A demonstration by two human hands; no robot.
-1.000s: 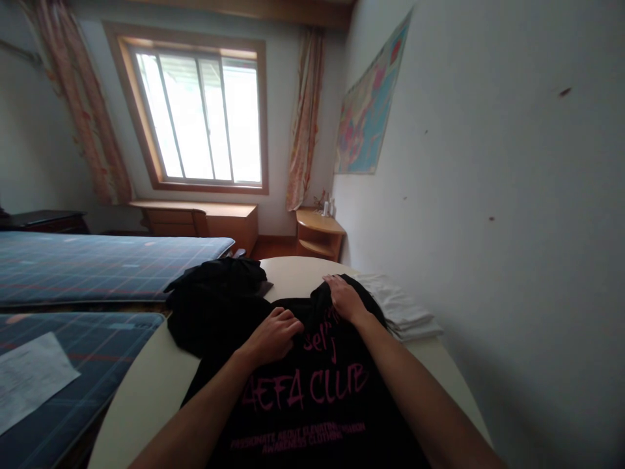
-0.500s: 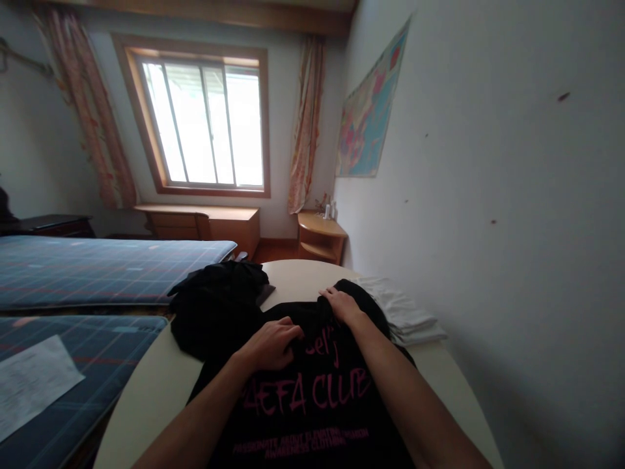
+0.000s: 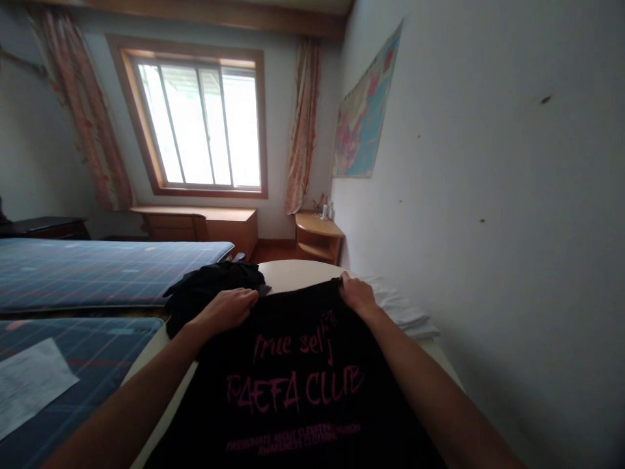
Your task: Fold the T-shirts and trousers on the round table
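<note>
A black T-shirt (image 3: 293,365) with pink lettering is spread over the round cream table (image 3: 303,268). My left hand (image 3: 233,307) is closed on the shirt's far left edge. At the far right edge, my right hand (image 3: 358,291) pinches the cloth. The far edge runs nearly straight between the two hands, and the printed words face up. Just beyond my left hand lies a crumpled black garment (image 3: 209,279). A pile of white cloth (image 3: 403,309) lies behind my right hand, partly hidden by it.
Two plaid-covered mattresses (image 3: 112,270) are at the left, the nearer one bearing a sheet of paper (image 3: 32,384). A white wall (image 3: 512,273) rises close on the right. Beyond the table stand a wooden desk (image 3: 234,225) and a corner shelf (image 3: 319,225).
My hands have moved apart, the left one going left and away from me, the right one slightly right. The shirt's far edge is now stretched out, and more lettering shows.
</note>
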